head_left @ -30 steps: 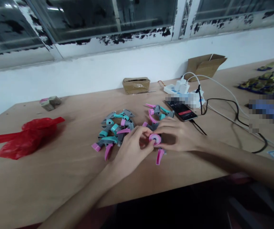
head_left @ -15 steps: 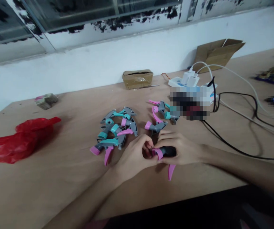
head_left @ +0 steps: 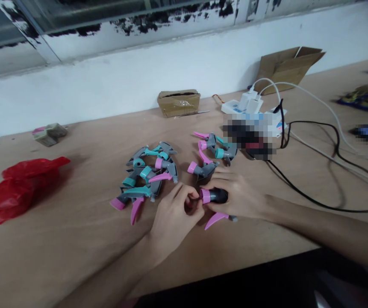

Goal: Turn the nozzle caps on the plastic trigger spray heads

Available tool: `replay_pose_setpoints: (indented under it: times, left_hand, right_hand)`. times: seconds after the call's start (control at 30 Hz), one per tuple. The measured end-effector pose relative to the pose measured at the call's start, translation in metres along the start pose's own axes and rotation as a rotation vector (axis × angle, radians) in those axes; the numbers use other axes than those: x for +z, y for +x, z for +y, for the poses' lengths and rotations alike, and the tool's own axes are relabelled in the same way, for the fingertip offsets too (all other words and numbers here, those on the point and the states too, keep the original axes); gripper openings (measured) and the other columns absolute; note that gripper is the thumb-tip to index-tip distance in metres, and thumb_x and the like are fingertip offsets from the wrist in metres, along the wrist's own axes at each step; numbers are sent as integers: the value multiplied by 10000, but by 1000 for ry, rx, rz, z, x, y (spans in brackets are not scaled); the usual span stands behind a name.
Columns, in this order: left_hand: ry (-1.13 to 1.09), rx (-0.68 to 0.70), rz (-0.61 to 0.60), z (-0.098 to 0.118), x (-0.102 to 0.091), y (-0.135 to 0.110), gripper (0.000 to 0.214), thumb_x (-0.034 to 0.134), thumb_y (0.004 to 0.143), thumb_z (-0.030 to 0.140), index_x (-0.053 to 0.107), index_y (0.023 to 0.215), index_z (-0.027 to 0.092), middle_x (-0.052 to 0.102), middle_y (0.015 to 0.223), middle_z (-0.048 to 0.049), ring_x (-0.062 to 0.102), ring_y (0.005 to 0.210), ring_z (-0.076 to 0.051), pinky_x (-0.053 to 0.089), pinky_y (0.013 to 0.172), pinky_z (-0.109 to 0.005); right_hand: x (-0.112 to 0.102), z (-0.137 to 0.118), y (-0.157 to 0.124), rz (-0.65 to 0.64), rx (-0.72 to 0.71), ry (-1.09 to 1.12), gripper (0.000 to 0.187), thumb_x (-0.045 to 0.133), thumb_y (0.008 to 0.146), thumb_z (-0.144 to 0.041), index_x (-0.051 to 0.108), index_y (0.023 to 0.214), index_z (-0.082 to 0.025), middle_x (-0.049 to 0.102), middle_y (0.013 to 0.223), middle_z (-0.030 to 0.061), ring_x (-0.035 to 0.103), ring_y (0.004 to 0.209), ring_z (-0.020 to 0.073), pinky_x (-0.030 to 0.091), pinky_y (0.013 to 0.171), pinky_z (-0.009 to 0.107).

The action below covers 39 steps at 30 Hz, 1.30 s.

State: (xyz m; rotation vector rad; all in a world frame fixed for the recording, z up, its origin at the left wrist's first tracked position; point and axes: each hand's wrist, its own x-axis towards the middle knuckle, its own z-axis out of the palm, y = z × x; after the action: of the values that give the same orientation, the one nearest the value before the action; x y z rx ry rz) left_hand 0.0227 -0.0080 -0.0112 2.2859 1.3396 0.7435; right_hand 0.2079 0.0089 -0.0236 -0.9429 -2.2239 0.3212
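Head view: wood-toned bench [head_left: 26,261], smooth and flat; loose spray heads [head_left: 137,191], grey with pink or teal, in two clusters ahead of you.
Left hand [head_left: 174,218]: fingertips nearly pinched beside the collar; can't tell if anything's between them.
Right hand [head_left: 243,194]: curled around your held spray head [head_left: 218,196], glossy, dark, rounded.
Pink trigger [head_left: 215,220]: curved, below right hand.
Pink collar [head_left: 204,196]: short ring; best held steady, facing your left fingertips.
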Motion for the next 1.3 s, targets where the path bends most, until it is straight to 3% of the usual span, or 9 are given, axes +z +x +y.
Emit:
replay_pose_setpoints:
  times: [0.17,0.43,0.6,0.73,1.0,1.3]
  left_hand:
    - [149,79,33,1,3,-3,83,538,755,119,584,714,176,552,653,27,500,597,-99,379,550,-227]
    - [233,75,226,-3,-15,2,77,533,780,151,596,740,171,565,670,24,495,575,-92,380,556,-223]
    - [-321,-61,-41,-4,-24,6,139,466,871,249,581,838,178,540,652,26,507,553,-82,410,536,-197]
    - [-556,-160,-123,-7,-24,10,173,479,874,307,586,844,174,464,567,49,461,485,-71,379,498,-194]
    - [-518,-141,-191,-8,-22,11,153,523,842,291,605,794,172,409,591,44,408,495,-68,330,467,-191]
    - [-251,-49,-14,-8,-21,8,150,563,813,281,590,706,179,312,562,55,315,513,-78,262,466,-210]
  right_hand:
    - [3,-3,0,27,23,5,131,615,624,-153,596,752,-169,627,727,17,532,730,157,423,668,289]
    - [-6,0,2,124,146,0,211,713,648,-311,578,758,-191,638,746,-12,577,789,168,375,847,385]
    - [-7,5,2,116,153,143,308,697,693,-361,619,956,-220,657,918,28,583,916,192,429,835,375]
    - [-6,4,2,94,125,244,361,710,682,-358,618,1013,-245,669,969,21,595,942,187,433,880,385]
    - [-7,4,1,87,65,192,387,731,647,-382,624,1002,-269,673,1033,2,602,993,186,306,1015,460]
    - [-6,6,-1,69,15,107,362,713,670,-392,634,1002,-272,636,1108,24,562,1060,193,307,1002,459]
